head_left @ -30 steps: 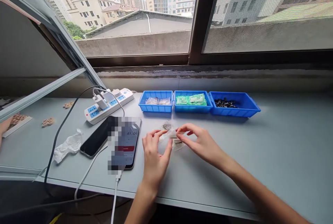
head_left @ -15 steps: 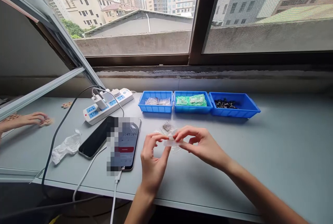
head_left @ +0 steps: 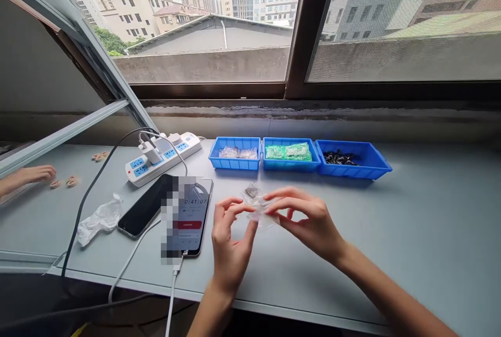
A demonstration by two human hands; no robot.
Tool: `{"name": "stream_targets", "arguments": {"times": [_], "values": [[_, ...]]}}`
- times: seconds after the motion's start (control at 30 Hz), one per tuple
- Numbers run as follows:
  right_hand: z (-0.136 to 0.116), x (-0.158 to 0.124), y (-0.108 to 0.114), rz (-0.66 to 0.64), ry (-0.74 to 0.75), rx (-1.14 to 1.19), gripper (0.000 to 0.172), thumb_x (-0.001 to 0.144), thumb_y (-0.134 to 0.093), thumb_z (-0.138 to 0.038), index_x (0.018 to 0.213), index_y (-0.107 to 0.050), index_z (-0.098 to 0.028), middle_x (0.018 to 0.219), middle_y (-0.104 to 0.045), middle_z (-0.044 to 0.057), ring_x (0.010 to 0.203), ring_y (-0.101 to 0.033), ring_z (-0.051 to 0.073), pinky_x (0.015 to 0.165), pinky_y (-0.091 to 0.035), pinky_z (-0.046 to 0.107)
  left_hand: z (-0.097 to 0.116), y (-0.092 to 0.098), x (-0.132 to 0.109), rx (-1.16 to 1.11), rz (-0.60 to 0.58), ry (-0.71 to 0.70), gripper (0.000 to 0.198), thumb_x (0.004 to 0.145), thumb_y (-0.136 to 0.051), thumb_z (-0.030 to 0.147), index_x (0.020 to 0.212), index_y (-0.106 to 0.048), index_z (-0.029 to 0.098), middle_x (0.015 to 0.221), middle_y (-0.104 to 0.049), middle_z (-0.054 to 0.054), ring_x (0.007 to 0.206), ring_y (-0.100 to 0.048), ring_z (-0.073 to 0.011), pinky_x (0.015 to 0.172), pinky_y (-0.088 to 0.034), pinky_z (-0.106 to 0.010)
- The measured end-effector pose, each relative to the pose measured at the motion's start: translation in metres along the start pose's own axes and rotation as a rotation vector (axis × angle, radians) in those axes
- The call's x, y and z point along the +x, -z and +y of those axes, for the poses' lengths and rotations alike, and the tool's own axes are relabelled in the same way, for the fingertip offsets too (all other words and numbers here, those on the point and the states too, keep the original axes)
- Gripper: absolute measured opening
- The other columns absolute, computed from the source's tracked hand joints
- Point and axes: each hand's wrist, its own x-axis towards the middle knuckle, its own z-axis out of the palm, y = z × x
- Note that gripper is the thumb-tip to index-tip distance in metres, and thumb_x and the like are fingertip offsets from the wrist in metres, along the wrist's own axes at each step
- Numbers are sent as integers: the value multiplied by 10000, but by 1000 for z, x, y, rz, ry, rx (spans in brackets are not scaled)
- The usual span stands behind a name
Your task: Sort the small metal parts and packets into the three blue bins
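Note:
Between my two hands, above the table, is a small clear plastic bag point(head_left: 259, 216). My left hand point(head_left: 231, 245) pinches its left side between thumb and fingertips. At the opposite side, my right hand point(head_left: 315, 222) has thumb and fingers closed on the bag's edge, with some fingers slightly raised. Just beyond my fingertips lie clear packets point(head_left: 251, 191) on the table, one with something small and greyish-brown in it. What the held bag contains, if anything, I cannot make out.
Farther back stand blue bins with clear packets point(head_left: 238, 153), green packets point(head_left: 289, 152) and small black parts point(head_left: 338, 158). Left are two phones point(head_left: 193, 225), a power strip point(head_left: 164, 157), cables and crumpled white plastic point(head_left: 99, 219). Another person's hand point(head_left: 37, 174) is near small tan pieces point(head_left: 71, 181).
My right fingers have lifted and spread slightly at the bag, while my left hand stays in place. The other person's hand has drawn left, away from the tan pieces.

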Motion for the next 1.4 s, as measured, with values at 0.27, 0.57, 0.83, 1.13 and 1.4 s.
{"name": "stream_targets", "arguments": {"times": [0.27,0.57,0.83,1.13,1.4], "values": [[3,6,-1,-25,-395,175,395,793,-630,-556,927,-703,-191,597,-641,4,430,-563,127,436,-500,273,6,2,2,-84,-49,30,176,878,-515,276,753,-618,207,854,-603,-45,835,-602,-178,678,-493,-276],[25,35,5,91,-495,108,585,701,-649,-617,1050,-603,-150,559,-588,-27,421,-490,119,377,-420,248,5,2,-3,-95,-79,-45,168,866,-457,181,777,-598,204,859,-585,-50,844,-600,-176,722,-500,-299],[21,102,-7,72,-312,23,599,690,-648,-633,1046,-613,-153,659,-664,15,407,-497,94,379,-390,223,1,0,-6,-31,-95,-109,145,843,-457,129,796,-573,201,855,-577,-47,831,-594,-177,755,-503,-318],[28,127,-2,74,-227,-198,224,710,-710,-415,739,-720,-193,743,-719,37,461,-592,135,532,-456,277,0,-1,-7,9,-166,-68,161,853,-432,139,800,-569,206,846,-587,-41,811,-592,-184,740,-481,-331],[11,46,2,-317,-195,-678,258,725,-725,-432,925,-735,-270,989,-730,14,626,-652,168,527,-393,254,-1,-1,-8,-4,-215,-78,152,862,-454,133,819,-577,212,850,-612,-21,843,-612,-172,765,-458,-311]]}}
